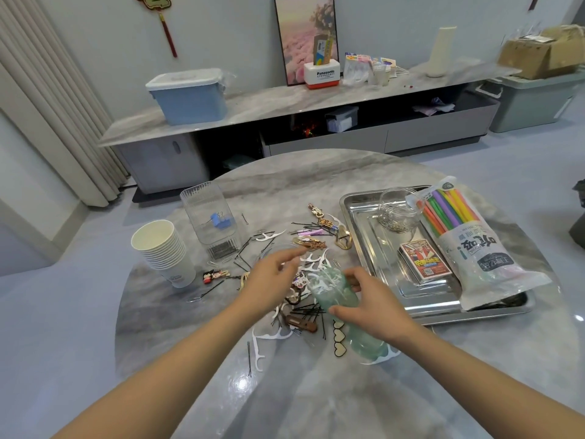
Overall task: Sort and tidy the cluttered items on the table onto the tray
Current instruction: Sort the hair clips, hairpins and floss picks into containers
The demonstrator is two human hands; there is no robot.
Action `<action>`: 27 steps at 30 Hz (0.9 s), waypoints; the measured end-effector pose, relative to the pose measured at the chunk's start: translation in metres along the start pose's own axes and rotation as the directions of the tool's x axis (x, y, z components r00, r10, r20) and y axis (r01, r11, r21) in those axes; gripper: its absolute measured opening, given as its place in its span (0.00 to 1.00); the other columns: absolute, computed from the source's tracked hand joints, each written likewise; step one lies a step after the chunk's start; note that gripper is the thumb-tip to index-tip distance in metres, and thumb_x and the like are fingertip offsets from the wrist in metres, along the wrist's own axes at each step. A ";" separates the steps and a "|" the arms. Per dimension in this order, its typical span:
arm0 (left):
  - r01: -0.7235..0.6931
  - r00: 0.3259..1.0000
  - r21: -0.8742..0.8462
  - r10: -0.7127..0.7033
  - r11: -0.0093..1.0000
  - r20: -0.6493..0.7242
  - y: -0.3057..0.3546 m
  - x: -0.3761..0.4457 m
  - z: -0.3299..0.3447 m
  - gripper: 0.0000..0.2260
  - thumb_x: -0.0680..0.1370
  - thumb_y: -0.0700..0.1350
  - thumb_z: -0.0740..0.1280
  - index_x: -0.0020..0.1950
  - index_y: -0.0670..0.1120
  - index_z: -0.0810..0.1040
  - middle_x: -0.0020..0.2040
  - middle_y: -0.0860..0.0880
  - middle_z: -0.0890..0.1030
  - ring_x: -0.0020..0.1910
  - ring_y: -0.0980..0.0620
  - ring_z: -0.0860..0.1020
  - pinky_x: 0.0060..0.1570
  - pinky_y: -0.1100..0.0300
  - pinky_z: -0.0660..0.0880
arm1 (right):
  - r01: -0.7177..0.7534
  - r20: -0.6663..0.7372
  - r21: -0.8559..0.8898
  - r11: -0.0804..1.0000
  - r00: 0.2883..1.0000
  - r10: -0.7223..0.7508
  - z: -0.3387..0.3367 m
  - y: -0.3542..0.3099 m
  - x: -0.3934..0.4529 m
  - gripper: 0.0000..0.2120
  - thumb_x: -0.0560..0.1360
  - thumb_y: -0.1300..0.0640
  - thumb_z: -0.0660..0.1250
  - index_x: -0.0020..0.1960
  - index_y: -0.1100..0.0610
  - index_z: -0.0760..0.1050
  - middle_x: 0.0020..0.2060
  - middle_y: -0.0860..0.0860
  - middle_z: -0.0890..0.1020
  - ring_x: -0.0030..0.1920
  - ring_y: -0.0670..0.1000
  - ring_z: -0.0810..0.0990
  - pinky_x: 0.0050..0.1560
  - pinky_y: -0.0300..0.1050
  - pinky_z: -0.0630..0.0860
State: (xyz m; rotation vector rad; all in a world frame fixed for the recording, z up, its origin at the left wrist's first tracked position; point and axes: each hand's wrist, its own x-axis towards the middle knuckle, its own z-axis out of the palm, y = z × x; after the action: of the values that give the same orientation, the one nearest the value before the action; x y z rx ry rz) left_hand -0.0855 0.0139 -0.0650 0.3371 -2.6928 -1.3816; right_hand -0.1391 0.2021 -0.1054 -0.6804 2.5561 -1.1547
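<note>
Your right hand (373, 307) grips a clear green container (335, 299) of white floss picks, tilted over the clutter of hairpins (308, 310) and clips at the table's (285, 179) centre; your left hand (273, 278) hovers beside it, fingers loosely spread, holding nothing; the steel tray (357, 223) lies right, carrying a straw pack (459, 236), card box (424, 263) and glass jar (397, 207).

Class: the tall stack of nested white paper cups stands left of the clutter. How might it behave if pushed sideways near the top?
The stack of nested white paper cups already leans, so it would probably tip or fan apart. Paper cups look light, so it may slide easily on the glossy grey marble table.
</note>
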 end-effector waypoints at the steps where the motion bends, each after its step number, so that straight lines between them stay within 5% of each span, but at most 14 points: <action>1: 0.023 1.000 0.074 -0.022 0.997 -0.008 -0.005 -0.001 -0.005 0.12 0.80 0.44 0.61 0.61 0.52 0.78 0.56 0.57 0.78 0.52 0.62 0.75 0.49 0.69 0.69 | 0.012 0.011 -0.015 1.000 1.000 -0.012 0.002 -0.002 -0.001 0.31 0.65 0.49 0.76 0.64 0.52 0.68 0.57 0.47 0.76 0.56 0.46 0.74 0.55 0.38 0.71; 3: 0.053 0.996 0.267 -0.071 0.962 0.056 -0.015 -0.006 -0.012 0.09 0.77 0.41 0.64 0.54 0.50 0.81 0.49 0.55 0.80 0.44 0.60 0.76 0.43 0.68 0.69 | 0.033 0.028 -0.040 0.999 0.999 -0.032 0.006 -0.007 -0.002 0.31 0.65 0.48 0.76 0.64 0.51 0.67 0.56 0.46 0.75 0.56 0.45 0.74 0.54 0.39 0.71; 6: 0.031 0.957 0.547 -0.183 0.837 0.226 -0.031 -0.017 -0.019 0.05 0.73 0.41 0.67 0.45 0.50 0.80 0.45 0.52 0.81 0.45 0.53 0.78 0.42 0.62 0.72 | 0.063 0.019 -0.059 0.996 0.998 -0.062 0.011 -0.012 -0.006 0.30 0.65 0.48 0.76 0.62 0.50 0.68 0.53 0.45 0.75 0.53 0.44 0.73 0.51 0.36 0.69; 9: 0.002 0.929 0.652 -0.242 0.758 0.278 -0.049 -0.027 -0.018 0.05 0.72 0.42 0.70 0.47 0.46 0.80 0.47 0.49 0.81 0.48 0.49 0.78 0.43 0.59 0.73 | 0.075 0.021 -0.087 0.993 0.997 -0.073 0.013 -0.015 -0.012 0.32 0.64 0.48 0.76 0.64 0.51 0.68 0.53 0.45 0.74 0.53 0.43 0.72 0.52 0.36 0.69; 20: -0.161 0.894 0.729 -0.216 0.665 0.394 -0.064 -0.021 -0.008 0.06 0.74 0.41 0.69 0.48 0.41 0.78 0.51 0.44 0.77 0.48 0.44 0.76 0.44 0.53 0.72 | 0.033 0.047 -0.138 0.990 0.999 -0.026 0.016 -0.022 -0.013 0.32 0.64 0.47 0.76 0.64 0.52 0.67 0.55 0.48 0.76 0.53 0.47 0.74 0.53 0.41 0.73; 27: -0.126 0.926 0.549 -0.100 0.826 0.364 -0.054 -0.025 -0.033 0.07 0.75 0.35 0.62 0.42 0.47 0.70 0.39 0.52 0.75 0.41 0.50 0.73 0.38 0.60 0.67 | -0.002 0.036 -0.114 0.994 0.999 0.006 0.009 -0.021 -0.013 0.32 0.64 0.49 0.76 0.63 0.52 0.67 0.52 0.47 0.75 0.51 0.46 0.73 0.47 0.38 0.69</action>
State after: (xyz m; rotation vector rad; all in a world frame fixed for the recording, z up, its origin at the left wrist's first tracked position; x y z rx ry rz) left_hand -0.0465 -0.0367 -0.0887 0.0849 -3.3896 -0.6459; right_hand -0.1176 0.1910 -0.0955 -0.7146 2.6073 -0.9926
